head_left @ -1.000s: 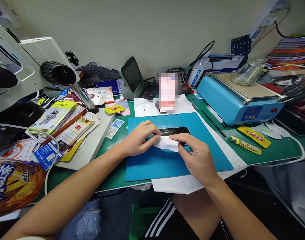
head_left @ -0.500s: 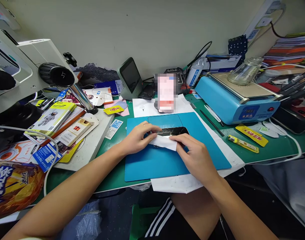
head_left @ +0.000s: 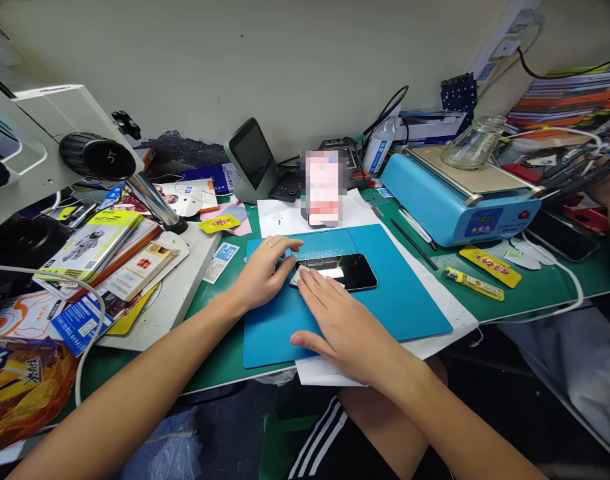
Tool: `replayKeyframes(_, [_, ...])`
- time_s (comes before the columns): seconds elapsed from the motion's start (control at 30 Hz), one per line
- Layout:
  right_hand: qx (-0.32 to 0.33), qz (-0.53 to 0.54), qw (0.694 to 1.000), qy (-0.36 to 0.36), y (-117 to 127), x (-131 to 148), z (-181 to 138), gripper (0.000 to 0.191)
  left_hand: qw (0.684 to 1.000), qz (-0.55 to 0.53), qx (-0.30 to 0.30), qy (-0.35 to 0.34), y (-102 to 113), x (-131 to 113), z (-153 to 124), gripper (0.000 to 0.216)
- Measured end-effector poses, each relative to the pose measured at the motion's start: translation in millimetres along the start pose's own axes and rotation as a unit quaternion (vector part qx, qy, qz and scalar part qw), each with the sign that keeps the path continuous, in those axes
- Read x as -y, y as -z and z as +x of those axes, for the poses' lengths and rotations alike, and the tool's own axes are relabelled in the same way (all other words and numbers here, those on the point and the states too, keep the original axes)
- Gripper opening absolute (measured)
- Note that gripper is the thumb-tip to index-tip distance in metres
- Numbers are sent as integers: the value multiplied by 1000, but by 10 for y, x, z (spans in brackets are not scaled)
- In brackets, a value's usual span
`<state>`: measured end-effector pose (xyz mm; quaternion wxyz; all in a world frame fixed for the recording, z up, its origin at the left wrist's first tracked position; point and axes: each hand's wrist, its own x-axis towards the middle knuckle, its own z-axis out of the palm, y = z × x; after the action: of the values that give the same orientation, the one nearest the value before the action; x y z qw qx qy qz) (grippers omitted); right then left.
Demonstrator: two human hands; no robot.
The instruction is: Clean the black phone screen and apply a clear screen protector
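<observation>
A black phone (head_left: pixel 347 272) lies flat on the blue work mat (head_left: pixel 409 300) in the middle of the bench. My left hand (head_left: pixel 262 273) rests at the phone's left end, fingers curved over its edge and holding it in place. My right hand (head_left: pixel 335 320) lies flat with fingers stretched out, its fingertips pressing a small white wipe (head_left: pixel 295 275) against the phone's near-left corner. Most of the wipe is hidden under those fingers.
A microscope (head_left: pixel 59 147) and cluttered boxes (head_left: pixel 92 243) fill the left. A blue heating machine (head_left: pixel 459 200) with a glass jar (head_left: pixel 472 141) stands at the right. A small screen device (head_left: pixel 249 160), yellow lighter (head_left: pixel 472 282) and white cable (head_left: pixel 559 307) lie around the mat.
My right hand has flattened and slid left, pressing the white wipe onto the phone's left end; before, both hands pinched the wipe above the phone. More of the phone's screen shows.
</observation>
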<state>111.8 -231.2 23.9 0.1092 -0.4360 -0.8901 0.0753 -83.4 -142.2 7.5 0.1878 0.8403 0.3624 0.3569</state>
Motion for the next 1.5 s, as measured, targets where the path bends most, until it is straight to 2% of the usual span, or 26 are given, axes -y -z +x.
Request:
replayKeyframes(0.07, [11, 7, 1000, -17, -11, 32, -18, 86, 1000, 4, 6, -1, 4, -5, -1, 26])
replayKeyframes(0.3, [-14, 16, 998, -63, -38, 25, -202, 81, 999, 16, 27, -11, 2, -5, -20, 22])
replayKeyframes(0.57, [-14, -1, 994, -113, -21, -287, -438, 85, 998, 25, 56, -5, 28, -27, -10, 23])
replayKeyframes(0.83, [35, 39, 985, -164, 175, -594, -298, 91, 997, 24, 70, -9, 23, -37, 2, 27])
replayKeyframes(1.0, [41, 49, 977, -202, 151, -596, -260, 94, 995, 27, 92, -1, 40, -57, 5, 33])
replayKeyframes(1.1, [36, 45, 978, -198, 92, -444, -313, 97, 995, 28, 95, 6, 50, -76, 10, 33])
replayKeyframes(1.27, [60, 59, 986, -143, 72, -228, -244, 101, 995, 29, 96, -5, 37, -88, 17, 32])
replayKeyframes(1.4, [71, 68, 986, -133, 138, -334, -31, 98, 994, 33, 100, -1, 32, -72, 12, 33])
replayKeyframes(1.5, [59, 60, 986, -145, 170, -469, 10, 97, 994, 38, 103, 8, 38, -56, 7, 35])
